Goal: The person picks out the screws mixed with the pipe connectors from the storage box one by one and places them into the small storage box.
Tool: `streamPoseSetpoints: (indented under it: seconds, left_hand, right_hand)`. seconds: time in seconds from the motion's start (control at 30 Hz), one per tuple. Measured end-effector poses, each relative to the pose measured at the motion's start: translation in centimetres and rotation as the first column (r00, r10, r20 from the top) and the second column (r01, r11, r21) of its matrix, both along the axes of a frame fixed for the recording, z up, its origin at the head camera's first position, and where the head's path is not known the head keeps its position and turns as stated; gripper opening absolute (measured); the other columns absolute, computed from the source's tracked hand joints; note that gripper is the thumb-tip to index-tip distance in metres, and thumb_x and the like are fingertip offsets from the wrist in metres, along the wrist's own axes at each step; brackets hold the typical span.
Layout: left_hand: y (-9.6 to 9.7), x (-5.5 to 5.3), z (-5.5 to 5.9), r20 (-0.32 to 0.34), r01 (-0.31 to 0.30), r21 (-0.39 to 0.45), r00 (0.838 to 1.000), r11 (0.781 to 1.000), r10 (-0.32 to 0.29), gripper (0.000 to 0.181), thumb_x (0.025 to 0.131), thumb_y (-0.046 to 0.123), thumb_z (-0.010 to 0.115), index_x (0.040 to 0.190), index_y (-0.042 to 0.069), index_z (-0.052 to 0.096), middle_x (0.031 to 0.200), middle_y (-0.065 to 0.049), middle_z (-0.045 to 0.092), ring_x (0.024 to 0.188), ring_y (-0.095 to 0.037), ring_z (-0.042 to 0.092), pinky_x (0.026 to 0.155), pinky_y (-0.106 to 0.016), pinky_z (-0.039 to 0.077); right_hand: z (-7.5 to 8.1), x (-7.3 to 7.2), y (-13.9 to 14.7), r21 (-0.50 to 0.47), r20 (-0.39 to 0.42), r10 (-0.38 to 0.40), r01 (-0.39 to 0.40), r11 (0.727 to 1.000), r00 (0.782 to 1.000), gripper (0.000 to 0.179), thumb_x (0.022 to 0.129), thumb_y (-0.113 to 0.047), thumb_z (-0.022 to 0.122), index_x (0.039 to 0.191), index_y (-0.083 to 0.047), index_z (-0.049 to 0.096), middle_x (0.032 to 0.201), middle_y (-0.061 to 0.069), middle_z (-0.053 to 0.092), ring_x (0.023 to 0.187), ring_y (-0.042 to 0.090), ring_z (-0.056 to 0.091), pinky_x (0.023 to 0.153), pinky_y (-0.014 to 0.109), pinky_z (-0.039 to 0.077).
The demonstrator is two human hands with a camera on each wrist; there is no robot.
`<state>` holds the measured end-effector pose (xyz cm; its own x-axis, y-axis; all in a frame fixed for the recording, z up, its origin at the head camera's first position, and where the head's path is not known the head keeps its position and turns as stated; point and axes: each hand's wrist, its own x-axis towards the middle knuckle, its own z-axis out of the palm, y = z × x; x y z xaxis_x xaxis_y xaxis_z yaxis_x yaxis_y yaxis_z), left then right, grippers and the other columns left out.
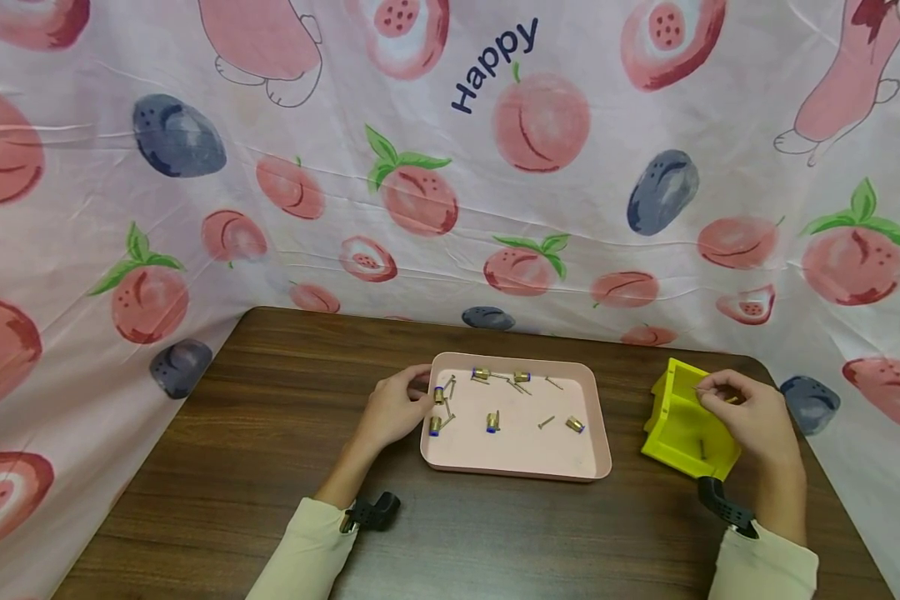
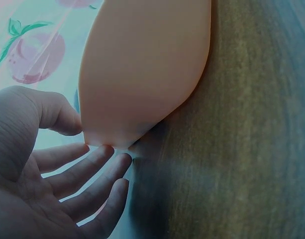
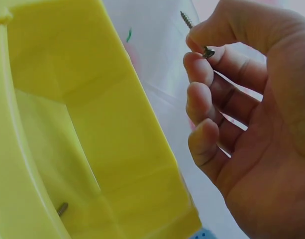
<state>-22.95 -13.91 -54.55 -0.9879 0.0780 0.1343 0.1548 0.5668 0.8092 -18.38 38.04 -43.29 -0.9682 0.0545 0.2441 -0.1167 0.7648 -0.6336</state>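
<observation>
At the left side of a pink tray (image 1: 517,454) is my left hand (image 1: 399,407). Its thumb lies at the rim and its fingertips touch the outer wall, holding the tray lightly. Inside the tray lie several brass fittings (image 1: 492,422) with blue ends and several small screws (image 1: 546,422). My right hand (image 1: 753,417) is over a yellow bin (image 1: 671,433). Between thumb and index finger it pinches a screw (image 3: 208,52), whose threaded tip points away from the palm. Another screw (image 3: 62,209) lies in the bin.
Everything stands on a dark wooden table (image 1: 270,433). A fruit-print cloth (image 1: 435,275) hangs round its back and sides. The bin stands to the right of the tray, with a strip of table between them.
</observation>
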Motion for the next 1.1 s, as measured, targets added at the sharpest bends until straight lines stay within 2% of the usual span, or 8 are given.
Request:
streamPoseSetpoints:
  seconds: [0.3, 0.4, 0.6, 0.67, 0.73, 0.87, 0.97, 1.1]
  left_hand:
    - [0.7, 1.8, 3.4, 0.005, 0.004, 0.03, 1.0, 1.0, -0.004, 0.054, 0.091, 0.017, 0.072, 0.142, 0.001, 0.071, 0.122, -0.014, 0.078, 0.095, -0.024, 0.079, 0.079, -0.042, 0.063]
    - [0.7, 2.0, 3.8, -0.006, 0.006, 0.02, 1.0, 1.0, -0.005, 0.054, 0.091, 0.015, 0.07, 0.142, 0.001, 0.07, 0.122, -0.014, 0.078, 0.095, -0.023, 0.079, 0.079, -0.039, 0.062]
    - [1.3, 2.7, 5.4, 0.073, -0.02, 0.008, 0.997, 1.0, 0.019, 0.053, 0.094, 0.011, 0.07, 0.146, 0.001, 0.069, 0.128, -0.014, 0.077, 0.103, -0.026, 0.079, 0.089, -0.046, 0.062]
    - [1.2, 2.6, 5.2, 0.068, -0.017, 0.008, 0.998, 1.0, 0.016, 0.053, 0.094, 0.012, 0.071, 0.146, 0.001, 0.069, 0.127, -0.013, 0.078, 0.103, -0.026, 0.078, 0.089, -0.046, 0.062]
    - [1.0, 2.1, 4.3, 0.049, -0.019, 0.0, 0.999, 1.0, 0.019, 0.053, 0.092, 0.015, 0.071, 0.144, 0.004, 0.07, 0.125, -0.01, 0.079, 0.099, -0.021, 0.078, 0.086, -0.043, 0.062]
    - [0.3, 0.5, 1.2, 0.022, -0.019, -0.008, 1.0, 1.0, 0.019, 0.054, 0.091, 0.022, 0.074, 0.143, 0.012, 0.073, 0.122, 0.001, 0.079, 0.094, -0.009, 0.077, 0.082, -0.036, 0.062]
    - [-0.1, -0.6, -0.7, 0.021, -0.013, -0.001, 1.0, 1.0, 0.013, 0.054, 0.091, 0.025, 0.075, 0.145, 0.017, 0.073, 0.122, 0.006, 0.079, 0.094, -0.007, 0.077, 0.083, -0.036, 0.062]
    - [-0.4, -1.0, -1.6, 0.007, 0.009, 0.018, 1.0, 1.0, -0.009, 0.055, 0.093, 0.027, 0.075, 0.146, 0.017, 0.072, 0.123, 0.004, 0.08, 0.094, -0.011, 0.078, 0.082, -0.036, 0.062]
  right_hand:
    - [0.2, 0.2, 0.4, 0.055, 0.051, -0.117, 0.114, 0.992, 0.992, 0.022, 0.1, -0.015, 0.076, 0.106, 0.006, 0.076, 0.092, 0.013, 0.072, 0.079, 0.017, 0.055, 0.065, 0.014, 0.044]
    - [0.2, 0.2, 0.4, 0.093, 0.054, -0.135, 0.129, 0.987, 0.989, 0.022, 0.099, -0.016, 0.076, 0.103, 0.006, 0.076, 0.088, 0.014, 0.072, 0.078, 0.023, 0.056, 0.062, 0.017, 0.045]
    - [-0.4, 0.0, 0.6, 0.139, 0.055, -0.144, 0.135, 0.981, 0.988, 0.019, 0.097, -0.016, 0.077, 0.099, 0.003, 0.075, 0.083, 0.011, 0.069, 0.076, 0.026, 0.056, 0.058, 0.025, 0.046]
    - [-0.6, -0.1, 0.6, 0.156, 0.045, -0.145, 0.136, 0.978, 0.988, 0.018, 0.096, -0.016, 0.078, 0.097, 0.002, 0.075, 0.081, 0.01, 0.068, 0.075, 0.025, 0.055, 0.058, 0.026, 0.045]
    - [-0.7, -0.1, 0.7, 0.168, 0.037, -0.148, 0.139, 0.976, 0.988, 0.018, 0.095, -0.016, 0.078, 0.095, 0.002, 0.075, 0.079, 0.009, 0.067, 0.074, 0.025, 0.055, 0.057, 0.028, 0.043]
    - [-0.7, -0.1, 0.6, 0.176, 0.05, -0.163, 0.152, 0.973, 0.985, 0.019, 0.095, -0.016, 0.078, 0.095, 0.002, 0.074, 0.079, 0.009, 0.067, 0.075, 0.025, 0.055, 0.057, 0.028, 0.043]
    - [-0.7, -0.1, 0.6, 0.175, 0.072, -0.174, 0.16, 0.971, 0.982, 0.019, 0.095, -0.016, 0.078, 0.096, 0.003, 0.073, 0.08, 0.01, 0.068, 0.076, 0.026, 0.056, 0.057, 0.027, 0.044]
    - [-0.6, -0.1, 0.6, 0.181, 0.08, -0.178, 0.161, 0.97, 0.981, 0.019, 0.094, -0.016, 0.079, 0.096, 0.002, 0.074, 0.081, 0.011, 0.068, 0.076, 0.027, 0.057, 0.057, 0.027, 0.044]
